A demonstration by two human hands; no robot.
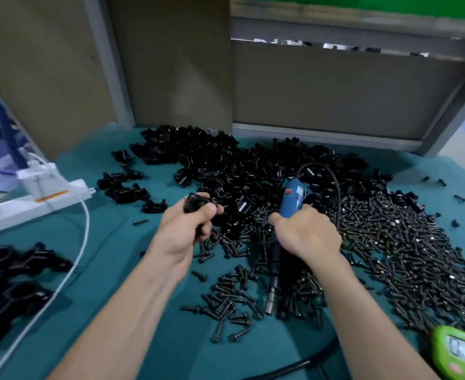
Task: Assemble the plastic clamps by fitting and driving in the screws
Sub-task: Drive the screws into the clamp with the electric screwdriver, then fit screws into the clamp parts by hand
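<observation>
black clamp gripped in left hand; right hand fingers wrap blue screwdriver.

The clamps and screws are black, the worktop teal, the screwdriver blue, the power strip white.

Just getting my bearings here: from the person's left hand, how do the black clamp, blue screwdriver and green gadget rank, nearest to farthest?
1. black clamp: gripped in the left hand itself.
2. blue screwdriver: to its right, held by the right hand.
3. green gadget: far bottom-right table edge.
</observation>
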